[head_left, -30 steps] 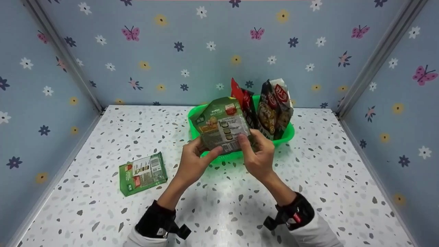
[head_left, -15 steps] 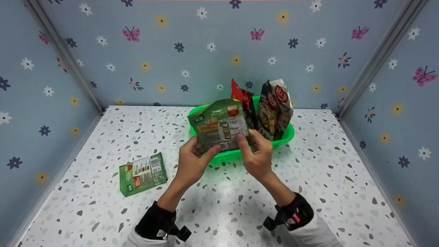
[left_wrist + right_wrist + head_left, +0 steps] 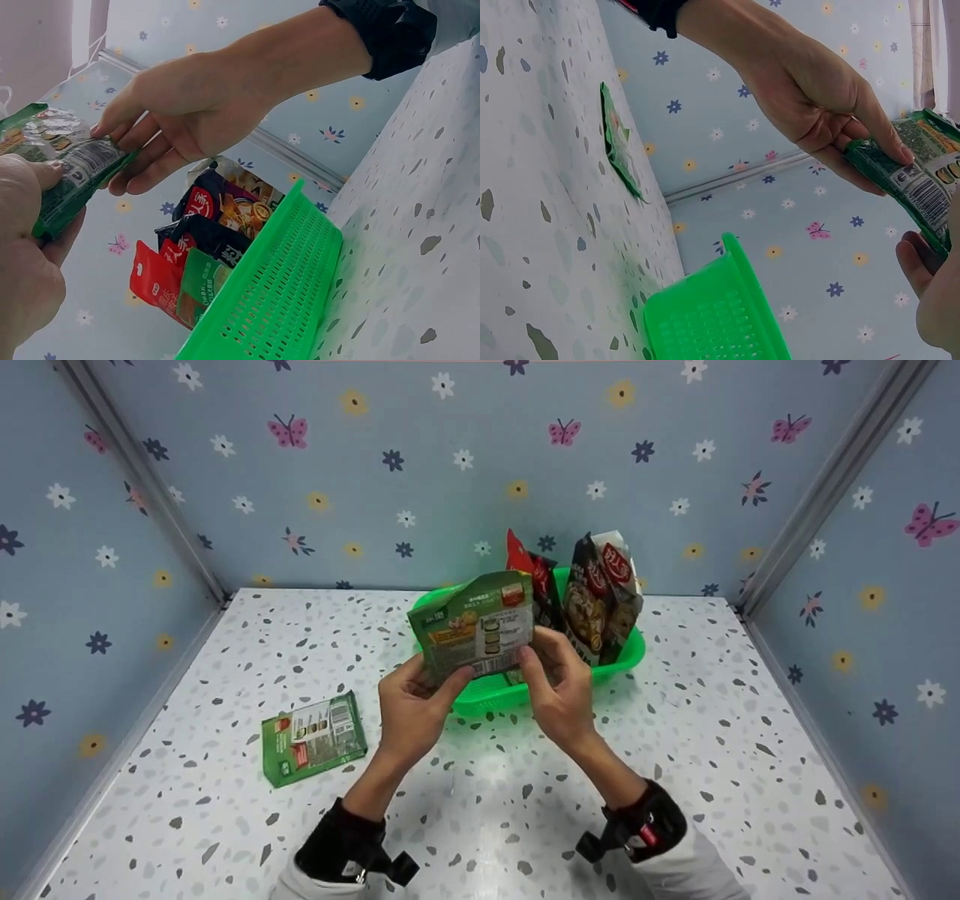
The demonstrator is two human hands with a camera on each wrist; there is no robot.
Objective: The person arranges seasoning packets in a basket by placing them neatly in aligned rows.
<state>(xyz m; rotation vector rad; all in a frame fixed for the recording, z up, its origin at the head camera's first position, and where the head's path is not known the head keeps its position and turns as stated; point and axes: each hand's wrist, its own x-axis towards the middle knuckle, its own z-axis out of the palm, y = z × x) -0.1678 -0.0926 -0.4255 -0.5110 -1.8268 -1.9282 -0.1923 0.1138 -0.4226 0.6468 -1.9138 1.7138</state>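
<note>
A green seasoning pouch (image 3: 469, 639) with a printed label and barcode is held up over the front of the green plastic basket (image 3: 499, 701). My left hand (image 3: 412, 709) pinches its lower left edge, thumb on the printed face. At the lower right, my right hand (image 3: 562, 694) grips the same pouch with thumb in front and fingers behind. In the left wrist view, both thumbs lie beside the barcode. A second green pouch (image 3: 313, 739) lies flat on the table to the left, apart from both hands.
Black pouches (image 3: 589, 611) and a red-topped pouch (image 3: 519, 556) stand in the basket. The left wrist view also shows a green packet (image 3: 201, 281) in it. Flowered walls (image 3: 360, 472) enclose the speckled table (image 3: 487, 825) at the back and sides.
The held pouch has shifted slightly left and up, and its lower edge has levelled out. Both hands have moved with it, showing more of the basket's front. The pouch on the table stays put.
</note>
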